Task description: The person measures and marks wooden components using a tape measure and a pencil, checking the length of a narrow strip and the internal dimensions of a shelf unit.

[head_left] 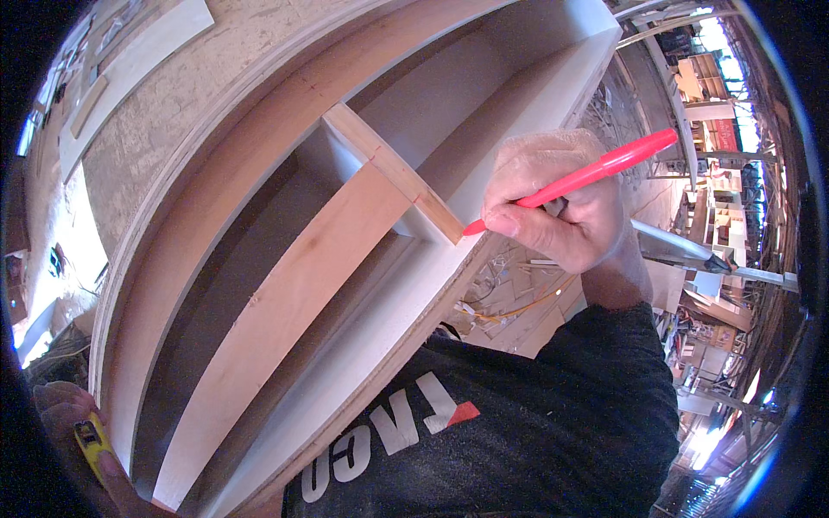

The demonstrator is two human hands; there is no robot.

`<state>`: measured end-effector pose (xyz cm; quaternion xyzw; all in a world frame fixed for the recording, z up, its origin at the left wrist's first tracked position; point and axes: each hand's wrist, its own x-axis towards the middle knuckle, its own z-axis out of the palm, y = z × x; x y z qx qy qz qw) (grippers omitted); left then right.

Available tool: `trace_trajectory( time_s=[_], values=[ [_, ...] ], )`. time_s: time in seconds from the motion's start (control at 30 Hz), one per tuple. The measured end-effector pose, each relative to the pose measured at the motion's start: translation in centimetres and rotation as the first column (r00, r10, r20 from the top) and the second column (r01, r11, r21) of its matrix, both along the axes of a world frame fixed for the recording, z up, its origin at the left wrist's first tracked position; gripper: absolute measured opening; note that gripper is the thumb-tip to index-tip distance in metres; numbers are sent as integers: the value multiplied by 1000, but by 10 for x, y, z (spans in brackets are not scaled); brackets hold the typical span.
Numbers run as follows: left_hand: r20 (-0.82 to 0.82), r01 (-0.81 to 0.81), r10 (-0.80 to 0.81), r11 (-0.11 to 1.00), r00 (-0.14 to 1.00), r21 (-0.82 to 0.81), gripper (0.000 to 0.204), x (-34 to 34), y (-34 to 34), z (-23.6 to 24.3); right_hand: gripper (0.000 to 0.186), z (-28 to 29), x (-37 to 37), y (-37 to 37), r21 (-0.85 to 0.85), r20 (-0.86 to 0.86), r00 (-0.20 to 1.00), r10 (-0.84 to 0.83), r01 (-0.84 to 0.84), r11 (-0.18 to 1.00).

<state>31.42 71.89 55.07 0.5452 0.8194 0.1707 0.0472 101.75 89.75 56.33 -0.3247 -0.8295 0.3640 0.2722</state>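
Observation:
My right hand (553, 194) grips a red pen (617, 160) between thumb and fingers. The pen's tip is at the near end of a short wooden crosspiece (397, 177), beside the pale edge board (406, 285) of a curved wooden frame. Small red marks show on the crosspiece. From its middle, a curved wooden strip (276, 293) runs toward the lower left. There, partly cut off by the dark rim, my left hand (65, 404) is closed around a yellow tape measure (91, 442) near the frame's lower left end.
A large board (233, 47) lies beyond the frame, with a white panel (138, 78) on it at the upper left. Wood scraps (518, 293) litter the floor past my right arm. A metal bar (691, 250) and stacked timber stand at the right.

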Motion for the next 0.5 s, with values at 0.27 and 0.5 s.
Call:
trace_trajectory(
  time_s=[0.27,0.5],
  values=[
    [-10,17,-17,1000,1000,14,33,9,3,5,4,3,1,2,8,0,999,54,-54,998],
    [-25,28,-27,999,999,45,32,28,7,8,5,0,4,4,43,-5,999,42,-42,998]
  ],
)
